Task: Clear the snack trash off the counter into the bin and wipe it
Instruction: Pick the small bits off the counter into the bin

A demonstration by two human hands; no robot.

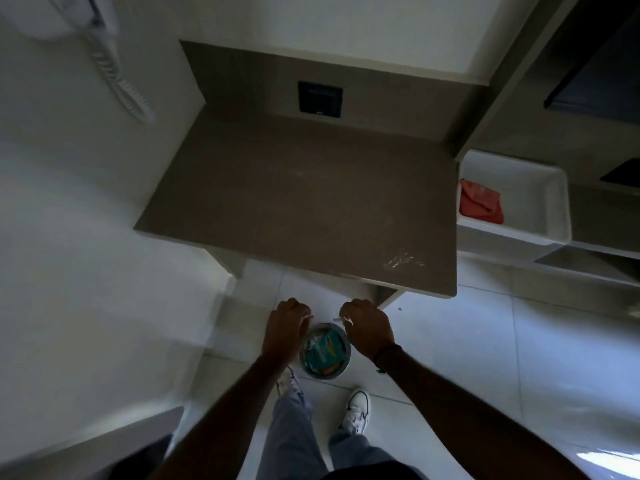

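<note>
A small round metal bin (pixel 341 367) stands on the white tiled floor in front of the counter, with a teal snack wrapper (pixel 323 349) and other trash inside. My left hand (pixel 287 327) hovers over the bin's left edge and my right hand (pixel 367 330) over its right edge. Both have their fingers closed, each pinching a small white scrap whose nature I cannot tell. The brown counter (pixel 294 202) beyond the bin carries nothing, apart from a shiny wet smear (pixel 401 259) near its front right corner.
A white tub (pixel 540 188) with a red cloth or bag (pixel 481 202) sits right of the counter, and a steel basin (pixel 588 265) lies below it. A black wall socket (pixel 320 98) is behind the counter. A wall phone cord (pixel 114 64) hangs upper left. My shoes stand near the bin.
</note>
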